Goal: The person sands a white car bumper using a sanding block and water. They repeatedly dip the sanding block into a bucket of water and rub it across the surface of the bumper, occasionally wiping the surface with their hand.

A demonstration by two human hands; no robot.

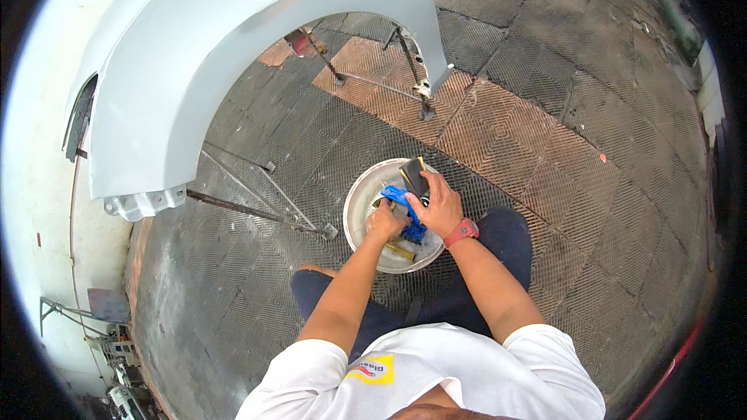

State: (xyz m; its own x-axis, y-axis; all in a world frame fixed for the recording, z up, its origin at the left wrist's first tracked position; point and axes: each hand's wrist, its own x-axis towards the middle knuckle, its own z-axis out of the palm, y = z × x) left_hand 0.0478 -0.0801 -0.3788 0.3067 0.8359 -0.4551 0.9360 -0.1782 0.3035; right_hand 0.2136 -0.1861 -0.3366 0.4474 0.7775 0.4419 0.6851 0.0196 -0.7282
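Observation:
A round white bucket (pixel 349 201) stands on the floor in front of me, between my knees. My right hand (pixel 440 206), with a red watch on its wrist, is closed around a dark flat block with yellow edges (pixel 413 176) over the bucket's right side. My left hand (pixel 387 220) reaches inside the rim, fingers curled against a crumpled blue cloth (pixel 398 195); its fingertips are partly hidden. The blue cloth runs between both hands. Below it in the bucket lies an olive-yellow piece (pixel 402 252), its kind unclear.
A large grey car fender (pixel 257 12) rests on a thin metal stand (pixel 261 212) ahead and left. Ribbed dark and reddish mats (pixel 498 120) cover the floor. Metal parts (pixel 124 365) are piled by the pale wall (pixel 47 241) at left.

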